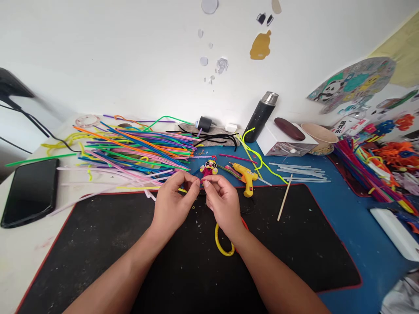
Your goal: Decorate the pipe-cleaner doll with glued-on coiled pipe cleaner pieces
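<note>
Over the back part of the black mat (131,235), both hands meet at the fingertips. My left hand (175,198) is closed in a pinch; what lies between its fingertips is too small to name. My right hand (222,200) pinches too, with a tiny reddish bit at its thumb and forefinger. Just beyond the fingertips is a small doll (209,166) with a magenta body and a yellow-trimmed head. Right of it lies a yellow glue gun (246,176). A yellow ring (221,246) lies partly under my right wrist, with something red beside it.
Colourful pipe cleaners (140,150) spread at the back left, near a black phone (31,192). A dark flask (262,117), a white box (284,139) and a bowl (319,135) stand behind. Glue sticks (303,171) and a wooden stick (284,198) lie right.
</note>
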Demonstrator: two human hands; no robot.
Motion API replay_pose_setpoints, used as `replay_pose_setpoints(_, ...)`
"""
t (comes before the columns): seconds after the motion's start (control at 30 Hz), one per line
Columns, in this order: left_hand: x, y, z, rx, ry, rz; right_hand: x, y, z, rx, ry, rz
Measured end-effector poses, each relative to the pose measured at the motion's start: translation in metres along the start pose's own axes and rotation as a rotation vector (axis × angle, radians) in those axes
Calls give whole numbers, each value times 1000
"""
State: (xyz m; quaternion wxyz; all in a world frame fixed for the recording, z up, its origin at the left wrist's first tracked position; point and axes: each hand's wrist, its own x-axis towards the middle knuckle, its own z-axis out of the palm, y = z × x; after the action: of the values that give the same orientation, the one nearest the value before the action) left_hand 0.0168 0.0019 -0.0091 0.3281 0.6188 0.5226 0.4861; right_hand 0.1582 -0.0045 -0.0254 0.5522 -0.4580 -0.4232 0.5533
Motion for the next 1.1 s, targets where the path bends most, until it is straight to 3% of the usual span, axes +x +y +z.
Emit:
replay_pose_setpoints(0.67,2,-4,-2,-51,30,-114,-3,-3,-1,51,-11,28)
replay_pose_setpoints(1.1,0,-1,1,-5,5,-9,-2,0,0,57,6,42)
